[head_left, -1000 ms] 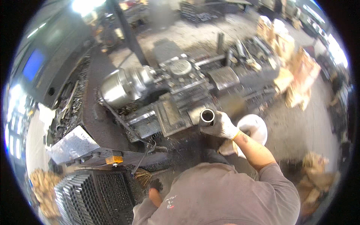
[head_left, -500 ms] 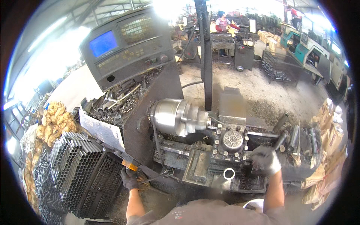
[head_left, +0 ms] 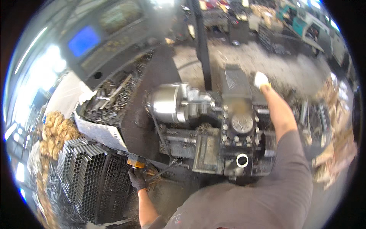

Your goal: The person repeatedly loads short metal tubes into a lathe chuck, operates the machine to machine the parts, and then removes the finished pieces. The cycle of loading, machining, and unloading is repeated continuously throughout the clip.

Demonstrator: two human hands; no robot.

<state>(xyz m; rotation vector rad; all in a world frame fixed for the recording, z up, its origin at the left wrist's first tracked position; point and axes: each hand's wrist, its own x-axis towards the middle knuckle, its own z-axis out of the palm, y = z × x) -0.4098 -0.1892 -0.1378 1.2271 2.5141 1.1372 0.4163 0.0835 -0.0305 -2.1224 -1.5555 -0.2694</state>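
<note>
My left hand (head_left: 138,179), in a dark glove, is raised just below an orange box (head_left: 136,163) on the front of the lathe. Its fingers look curled at the underside of that box; what they grip is hidden. My right arm reaches across the lathe bed, and the right hand (head_left: 261,79), in a white glove with a yellow cuff, is beyond the bed, right of the dark block behind the tool post. Blur hides its fingers. The shiny chuck (head_left: 167,103) is left of the bolted tool post (head_left: 242,124). A pale open tube (head_left: 242,160) stands upright on the near carriage.
Stacked steel tubes (head_left: 82,160) fill a rack at the lower left, near crumpled brown paper (head_left: 57,133). A control panel with a blue screen (head_left: 84,41) stands above a tray of tools and metal chips (head_left: 108,99). Brown paper sacks (head_left: 331,126) are at the right.
My right hand has moved from the near right of the tool post to the far side of the bed. My left hand remains by the orange box. The whole view has tilted downward.
</note>
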